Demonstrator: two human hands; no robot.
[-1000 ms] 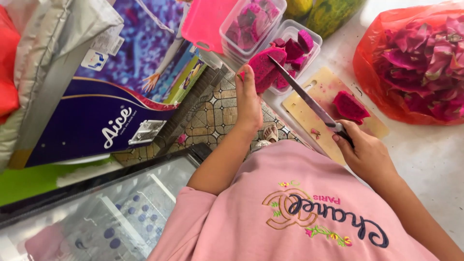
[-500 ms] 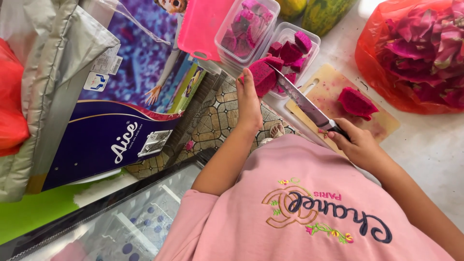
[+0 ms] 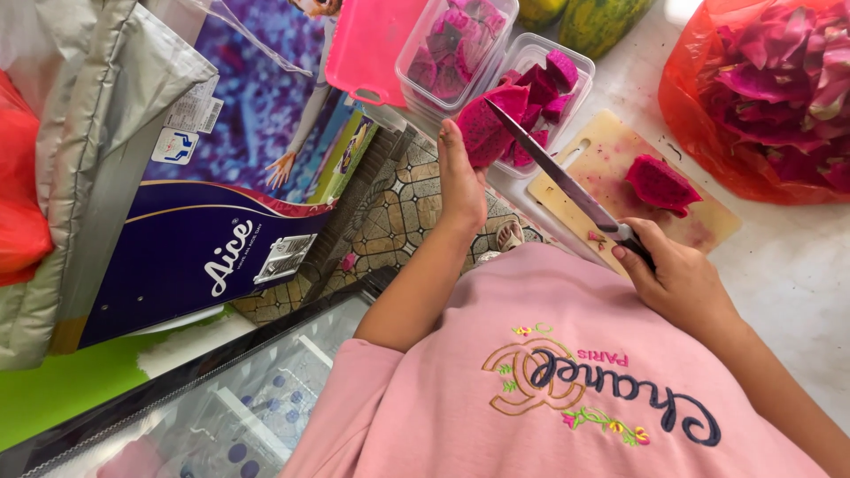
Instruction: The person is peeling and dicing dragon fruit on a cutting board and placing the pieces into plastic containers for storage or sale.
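red bag of peels [image 3: 770,88] | pink tray [image 3: 372,44] | blue carton [image 3: 204,248]

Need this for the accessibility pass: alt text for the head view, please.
Seen from above, a person in a pink sweatshirt holds a magenta dragon-fruit piece in the left hand while the right hand slices it with a long steel knife over clear plastic tubs of fruit chunks. Another piece lies on a pale cutting board.

The left hand [image 3: 460,181] shows only its back, so its fingers under the dragon fruit piece [image 3: 492,127] are hidden. The knife [image 3: 553,170] handle disappears inside the right hand [image 3: 677,283]. The red bag of peels [image 3: 761,93] is cut off at the right edge.
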